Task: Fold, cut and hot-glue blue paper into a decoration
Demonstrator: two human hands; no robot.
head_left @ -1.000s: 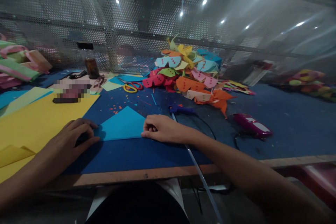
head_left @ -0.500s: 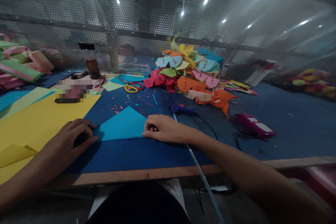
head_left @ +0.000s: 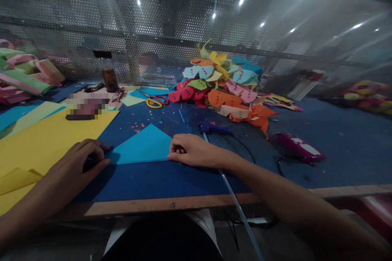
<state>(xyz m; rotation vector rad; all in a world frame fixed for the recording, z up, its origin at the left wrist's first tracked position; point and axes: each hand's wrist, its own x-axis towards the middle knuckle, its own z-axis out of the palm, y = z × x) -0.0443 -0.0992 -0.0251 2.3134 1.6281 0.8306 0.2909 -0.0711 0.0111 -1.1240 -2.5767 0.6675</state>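
Note:
A blue sheet of paper [head_left: 142,147], folded into a triangle, lies on the blue tabletop with its long edge facing me. At its right corner, my right hand [head_left: 188,149] is closed, fingers curled and thumb pressed on the paper. My left hand [head_left: 84,159] is arched at the left corner, with thumb and fingers apart and their tips at the paper's tip. Under that palm the view is dark. A large yellow sheet [head_left: 58,134] lies beneath and beyond my left hand.
A blue glue gun [head_left: 214,128] with a clear glue stick [head_left: 235,200] lies by my right forearm. Behind are scissors [head_left: 154,102], a heap of colourful paper shapes [head_left: 226,100] and a bottle [head_left: 109,77]. A purple device [head_left: 298,147] sits at right.
My left hand has slid slightly left, uncovering more of the paper's left corner. My right hand stays at the right corner.

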